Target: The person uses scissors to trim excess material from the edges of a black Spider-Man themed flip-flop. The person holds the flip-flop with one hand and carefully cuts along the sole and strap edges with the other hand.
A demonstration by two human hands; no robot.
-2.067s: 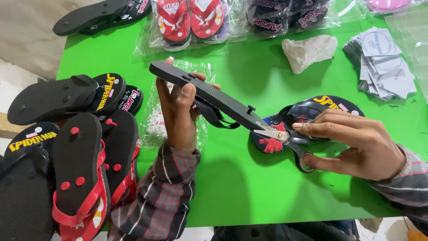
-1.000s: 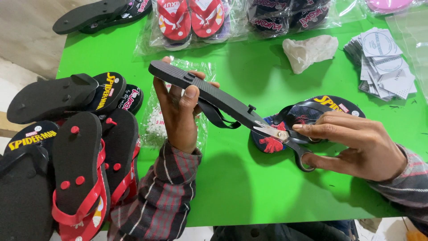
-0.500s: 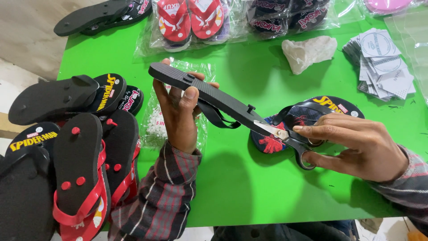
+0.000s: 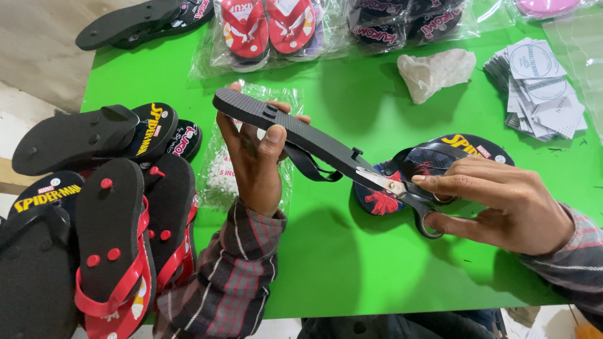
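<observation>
While the left hand point(image 4: 254, 166) clamps a black flip-flop point(image 4: 286, 129) sole-up above the green table point(image 4: 352, 270), the right hand point(image 4: 502, 204), fingers closed through the handles, sets scissors point(image 4: 402, 191) against the sole's lower end beside a strap plug point(image 4: 357, 152). Blades look nearly together; trimming appears under way, not finished. Its mate point(image 4: 433, 163) lies beneath. Untrimmed-looking flip-flops point(image 4: 113, 232) are piled at left; bagged pairs point(image 4: 270, 28) lie along the far edge.

Flip-flop pile point(image 4: 107, 220) is lying at table point(image 4: 352, 270) left edge. Bagged pairs point(image 4: 270, 28) are lining the far edge. Card stack point(image 4: 540, 88) is sitting by the right edge, crumpled wrap point(image 4: 436, 72) just left of it.
</observation>
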